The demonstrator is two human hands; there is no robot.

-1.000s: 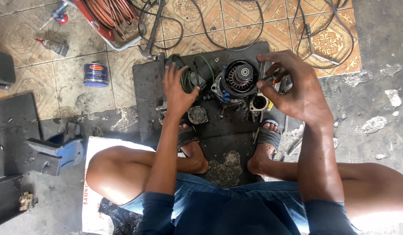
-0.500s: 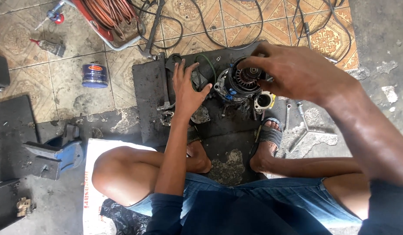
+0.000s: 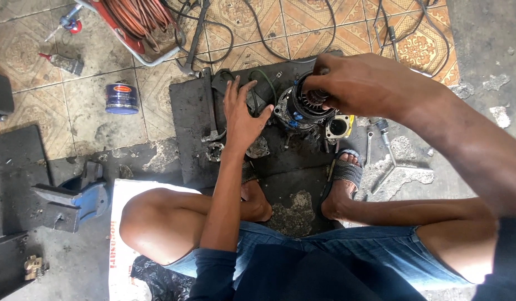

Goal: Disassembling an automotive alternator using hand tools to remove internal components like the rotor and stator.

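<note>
You are sitting on the floor with a round motor part (image 3: 302,106) standing on the dark mat (image 3: 185,111) in front of your feet. Your right hand (image 3: 361,86) is reaching over the top of it, and your fingers are closing around the toothed bit on top. Your left hand (image 3: 241,114) is lying flat and open on the mat just beside the motor part, holding nothing.

Here is what could go wrong, I think. The motor part is standing up tall, and only one hand is gripping it. If you are twisting or pulling hard, it could tip over and roll onto the small yellow-edged piece (image 3: 338,127) sitting just beside it. Your sandal (image 3: 347,170) and toes are close too, so a falling part could hurt them. Your fingers look greasy, so they could slip off the teeth and get scraped. The long wrench (image 3: 209,106) is lying right by your left hand, so that hand could bump it.
</note>
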